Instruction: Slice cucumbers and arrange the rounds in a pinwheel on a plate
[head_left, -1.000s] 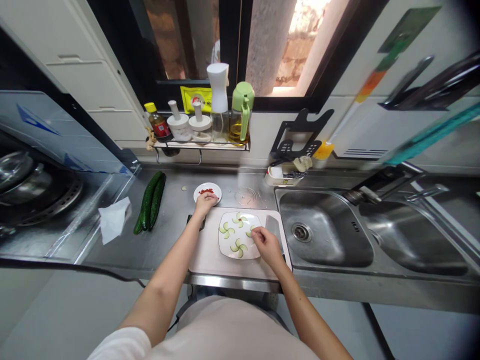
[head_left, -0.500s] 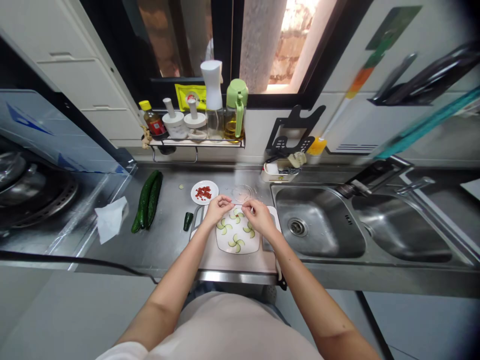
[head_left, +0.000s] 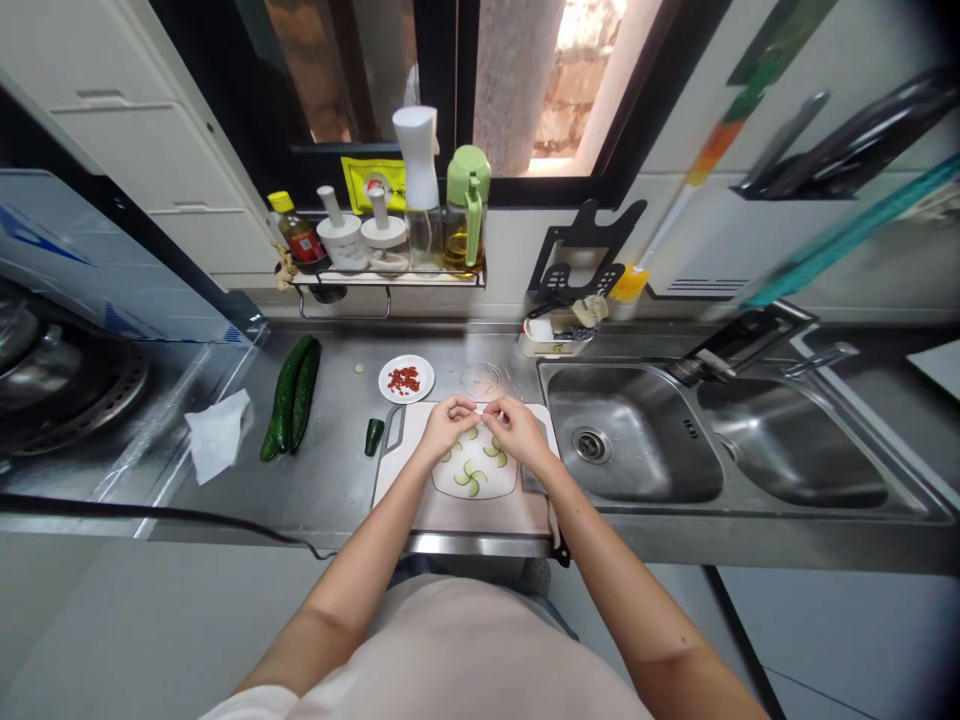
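My left hand (head_left: 448,428) and my right hand (head_left: 519,434) meet fingertip to fingertip over the far edge of a white plate (head_left: 501,484). Both are pinched; whatever is between the fingertips is too small to make out. Green-rimmed cucumber slices lie on the plate in pinwheels, one plain at the front (head_left: 471,479) and others partly hidden by my hands. Under the plate is a pale cutting board (head_left: 480,518). A small white dish (head_left: 385,391) of chopped red bits (head_left: 403,379) stands behind the board, left of my hands.
Two whole cucumbers (head_left: 289,400) and a cucumber end (head_left: 374,437) lie to the left, near a white tissue (head_left: 217,437). A knife (head_left: 533,474) rests on the board's right side. Beyond it is a double sink (head_left: 637,480). A condiment rack (head_left: 390,280) hangs behind.
My left hand has come away from the dish of red bits to the plate. My right hand has shifted from the plate's right side to its far edge, and both fingertips now meet.
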